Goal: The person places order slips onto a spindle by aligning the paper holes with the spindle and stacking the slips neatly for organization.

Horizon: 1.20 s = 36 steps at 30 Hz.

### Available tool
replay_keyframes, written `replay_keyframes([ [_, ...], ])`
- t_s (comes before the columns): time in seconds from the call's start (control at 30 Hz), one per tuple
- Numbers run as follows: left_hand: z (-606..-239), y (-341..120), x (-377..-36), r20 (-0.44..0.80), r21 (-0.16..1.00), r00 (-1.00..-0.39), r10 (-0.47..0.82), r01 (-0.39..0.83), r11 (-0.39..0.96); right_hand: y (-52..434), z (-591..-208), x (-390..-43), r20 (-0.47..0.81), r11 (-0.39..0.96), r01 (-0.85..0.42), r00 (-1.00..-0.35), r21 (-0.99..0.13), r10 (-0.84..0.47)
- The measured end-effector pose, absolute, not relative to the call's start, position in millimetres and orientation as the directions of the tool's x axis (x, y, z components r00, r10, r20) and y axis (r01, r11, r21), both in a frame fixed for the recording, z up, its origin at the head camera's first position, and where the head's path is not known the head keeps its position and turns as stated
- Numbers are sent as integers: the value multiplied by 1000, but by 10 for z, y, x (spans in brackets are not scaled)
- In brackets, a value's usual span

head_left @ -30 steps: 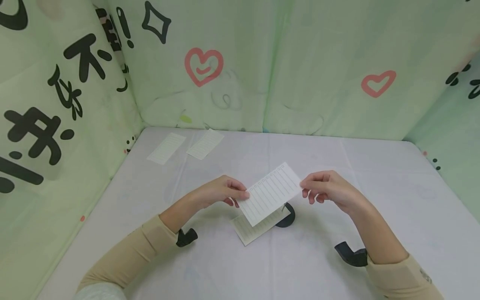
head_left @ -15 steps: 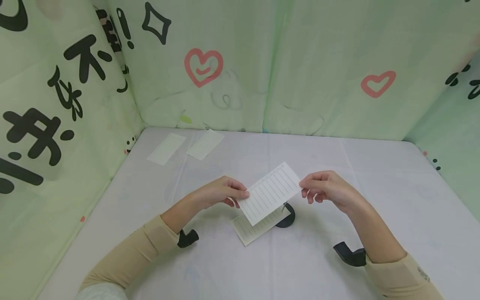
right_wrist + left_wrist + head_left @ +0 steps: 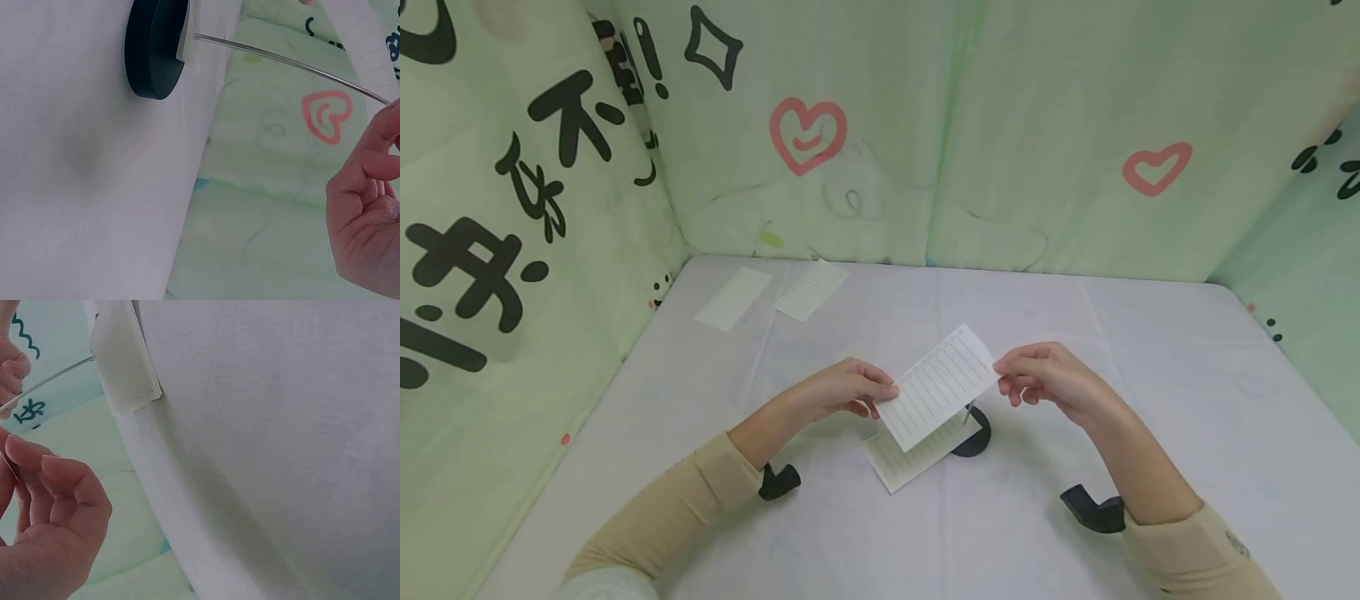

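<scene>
The lined slip (image 3: 938,387) hangs above the table (image 3: 1150,400) in the head view, pinched at each short end by the left hand (image 3: 838,389) and the right hand (image 3: 1051,379), long axis slanting from near-left up to far-right, over the black base (image 3: 973,433) and impaled slips (image 3: 913,454). Left wrist: curled fingers (image 3: 59,481) and the spike (image 3: 50,378). Right wrist: the base (image 3: 153,50) edge-on, thin spike (image 3: 287,62) rising from it.

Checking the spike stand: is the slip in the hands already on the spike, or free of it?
Free of it. Both hands pinch the slip above the spike, whose wire shows bare.
</scene>
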<state>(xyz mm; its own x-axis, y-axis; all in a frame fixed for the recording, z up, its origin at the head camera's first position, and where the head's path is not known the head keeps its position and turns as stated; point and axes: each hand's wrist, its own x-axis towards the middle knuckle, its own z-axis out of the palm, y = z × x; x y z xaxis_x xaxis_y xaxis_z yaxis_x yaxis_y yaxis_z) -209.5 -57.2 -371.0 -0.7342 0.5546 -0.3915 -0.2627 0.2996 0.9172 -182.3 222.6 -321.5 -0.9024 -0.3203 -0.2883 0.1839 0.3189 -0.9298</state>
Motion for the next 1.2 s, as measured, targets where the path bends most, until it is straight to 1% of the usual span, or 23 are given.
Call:
replay_keyframes([
  [0.4,-3856,-526,-2132,-434,894,-740,515,-284,346,2170,-3224,-1842,-299,327,188,-894,-926,-333],
  [0.6,-3920,-507,-2132,-479,861,-736,478,-288,419,2185,-3300,-1856,-318,349,190,-878,-918,-357],
  [0.77,-3940,-526,-2111,-503,834,-735,455,-274,479,2246,-3391,-1881,-356,407,189,-850,-894,-388],
  [0.97,-3954,-557,-2080,-541,793,-719,438,-262,550,2313,-3513,-1915,-401,526,137,-810,-839,-428],
  [1.2,-3982,-586,-2082,-556,757,-711,430,-219,616,2291,-3644,-1947,-437,623,90,-790,-777,-431],
])
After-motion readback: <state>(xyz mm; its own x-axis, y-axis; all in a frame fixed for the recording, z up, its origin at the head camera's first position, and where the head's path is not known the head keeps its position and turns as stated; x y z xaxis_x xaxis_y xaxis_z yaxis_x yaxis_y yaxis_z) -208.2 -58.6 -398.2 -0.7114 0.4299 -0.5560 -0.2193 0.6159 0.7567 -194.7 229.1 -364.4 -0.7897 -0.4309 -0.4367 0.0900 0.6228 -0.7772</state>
